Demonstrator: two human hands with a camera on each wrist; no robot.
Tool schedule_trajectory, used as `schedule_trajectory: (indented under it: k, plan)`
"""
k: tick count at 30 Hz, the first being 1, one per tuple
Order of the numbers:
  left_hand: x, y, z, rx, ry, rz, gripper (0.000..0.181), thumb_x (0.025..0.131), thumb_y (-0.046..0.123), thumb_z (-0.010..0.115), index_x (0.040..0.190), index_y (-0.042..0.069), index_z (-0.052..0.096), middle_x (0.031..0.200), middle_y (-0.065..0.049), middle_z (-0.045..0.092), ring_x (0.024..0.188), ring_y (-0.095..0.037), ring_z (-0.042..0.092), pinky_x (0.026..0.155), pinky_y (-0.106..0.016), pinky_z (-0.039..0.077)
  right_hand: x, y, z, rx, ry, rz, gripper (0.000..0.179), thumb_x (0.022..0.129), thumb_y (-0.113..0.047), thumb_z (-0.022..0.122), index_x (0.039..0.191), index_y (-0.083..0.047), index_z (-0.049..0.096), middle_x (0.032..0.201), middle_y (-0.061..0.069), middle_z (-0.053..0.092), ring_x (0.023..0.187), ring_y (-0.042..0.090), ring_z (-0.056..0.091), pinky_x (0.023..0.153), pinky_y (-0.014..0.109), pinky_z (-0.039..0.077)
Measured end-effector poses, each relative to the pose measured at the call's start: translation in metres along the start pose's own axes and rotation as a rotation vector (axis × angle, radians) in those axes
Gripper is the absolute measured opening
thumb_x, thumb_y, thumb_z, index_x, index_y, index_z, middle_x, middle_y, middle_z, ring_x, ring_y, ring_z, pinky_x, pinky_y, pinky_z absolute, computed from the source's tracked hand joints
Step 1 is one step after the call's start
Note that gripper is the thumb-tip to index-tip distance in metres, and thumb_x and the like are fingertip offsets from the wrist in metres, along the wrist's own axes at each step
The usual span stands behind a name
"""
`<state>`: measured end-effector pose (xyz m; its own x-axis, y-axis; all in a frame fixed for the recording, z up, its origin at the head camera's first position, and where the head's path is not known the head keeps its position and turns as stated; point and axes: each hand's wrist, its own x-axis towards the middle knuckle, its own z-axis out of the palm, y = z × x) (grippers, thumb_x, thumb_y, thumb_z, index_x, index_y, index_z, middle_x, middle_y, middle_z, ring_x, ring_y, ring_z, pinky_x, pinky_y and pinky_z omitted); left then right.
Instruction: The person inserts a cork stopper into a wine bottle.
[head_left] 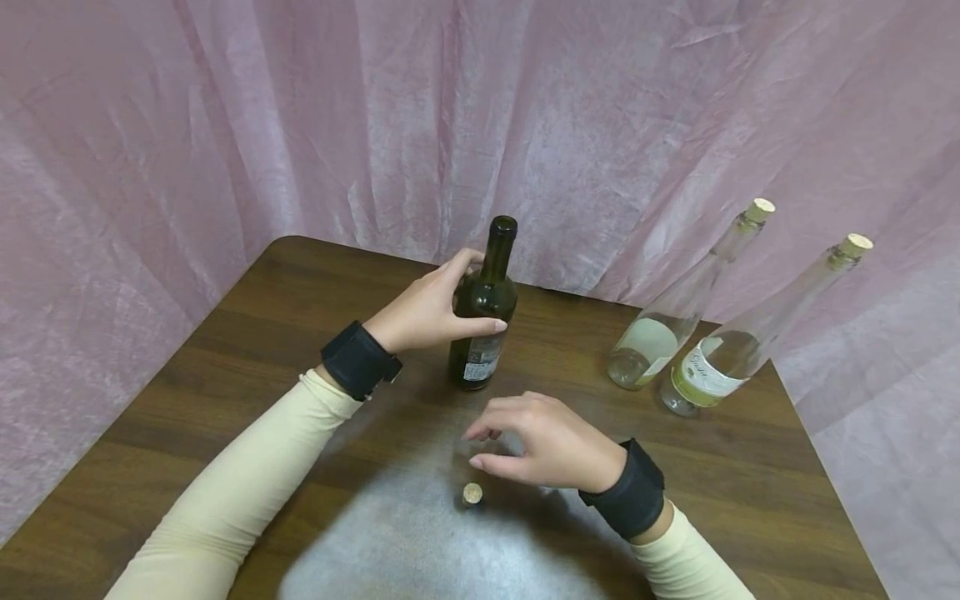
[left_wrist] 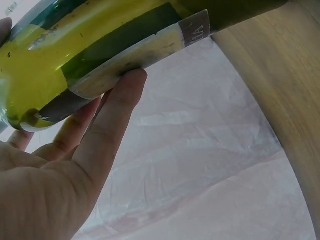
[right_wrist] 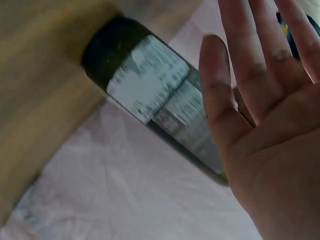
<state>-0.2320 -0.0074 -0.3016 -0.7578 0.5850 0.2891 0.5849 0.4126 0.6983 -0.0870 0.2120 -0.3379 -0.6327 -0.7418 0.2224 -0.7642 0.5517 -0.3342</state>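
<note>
A dark green wine bottle point(head_left: 480, 367) stands upright on the table with its mouth uncorked. My left hand point(head_left: 431, 304) grips its upper body, thumb along the near side and fingers around the far side. In the left wrist view, fingers point(left_wrist: 110, 120) lie against the front label of the bottle point(left_wrist: 100, 62). A small cork point(head_left: 472, 494) sits on the table in front of the bottle. Above and to the right of that cork, my right hand point(head_left: 547, 442) hovers with loosely bent fingers and holds nothing. The bottle's back label point(right_wrist: 150, 75) shows behind the right thumb.
Two clear glass bottles point(head_left: 651, 337) point(head_left: 716, 371) stand side by side at the right of the wooden table point(head_left: 247, 358), each with a cork point(head_left: 761, 208) point(head_left: 857, 244) in its neck. Pink curtains point(head_left: 337, 125) hang behind the table's far edge.
</note>
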Motion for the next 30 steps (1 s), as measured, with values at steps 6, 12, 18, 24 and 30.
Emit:
schedule_trajectory:
  k: [6, 12, 18, 24, 30]
  plan:
    - [-0.006, 0.002, 0.000, -0.017, -0.003, 0.018, 0.085, 0.080, 0.067, 0.080, 0.146, 0.026, 0.045, 0.129, 0.004, 0.064, 0.118, -0.017, 0.064, 0.099, -0.044, 0.050, -0.002, -0.001, 0.015, 0.019, -0.081, 0.008, 0.033, 0.097, -0.051, 0.070, 0.114, -0.025, 0.080, 0.106, -0.018, 0.069, 0.090, 0.001, 0.062, 0.085, 0.027, 0.047]
    - [-0.013, 0.005, 0.000, -0.032, 0.003, 0.034, 0.080, 0.080, 0.065, 0.080, 0.142, 0.028, 0.046, 0.124, 0.007, 0.064, 0.116, -0.014, 0.063, 0.097, -0.044, 0.051, -0.003, -0.003, 0.022, 0.037, -0.153, 0.043, 0.034, 0.096, -0.054, 0.070, 0.115, -0.028, 0.080, 0.110, -0.021, 0.069, 0.101, -0.003, 0.063, 0.089, 0.029, 0.047]
    - [-0.022, 0.005, 0.002, -0.040, 0.005, 0.036, 0.078, 0.080, 0.067, 0.080, 0.140, 0.030, 0.047, 0.120, 0.010, 0.064, 0.111, -0.011, 0.064, 0.093, -0.041, 0.052, -0.004, -0.004, 0.024, 0.045, -0.196, 0.059, 0.031, 0.095, -0.052, 0.072, 0.113, -0.029, 0.080, 0.107, -0.023, 0.067, 0.096, -0.006, 0.062, 0.089, 0.026, 0.045]
    - [-0.028, 0.006, 0.002, -0.053, 0.005, 0.050, 0.076, 0.080, 0.066, 0.080, 0.139, 0.030, 0.047, 0.118, 0.011, 0.065, 0.108, -0.011, 0.065, 0.094, -0.046, 0.053, -0.004, -0.002, 0.027, 0.068, -0.199, 0.045, 0.025, 0.092, -0.046, 0.077, 0.110, -0.029, 0.081, 0.101, -0.024, 0.067, 0.091, -0.007, 0.060, 0.085, 0.021, 0.044]
    - [-0.031, 0.009, 0.002, -0.052, 0.000, 0.058, 0.076, 0.079, 0.067, 0.080, 0.139, 0.032, 0.048, 0.116, 0.013, 0.066, 0.106, -0.009, 0.065, 0.092, -0.042, 0.052, -0.003, 0.000, 0.028, 0.124, -0.199, 0.029, 0.023, 0.091, -0.042, 0.079, 0.108, -0.026, 0.081, 0.099, -0.023, 0.068, 0.089, -0.008, 0.062, 0.082, 0.015, 0.044]
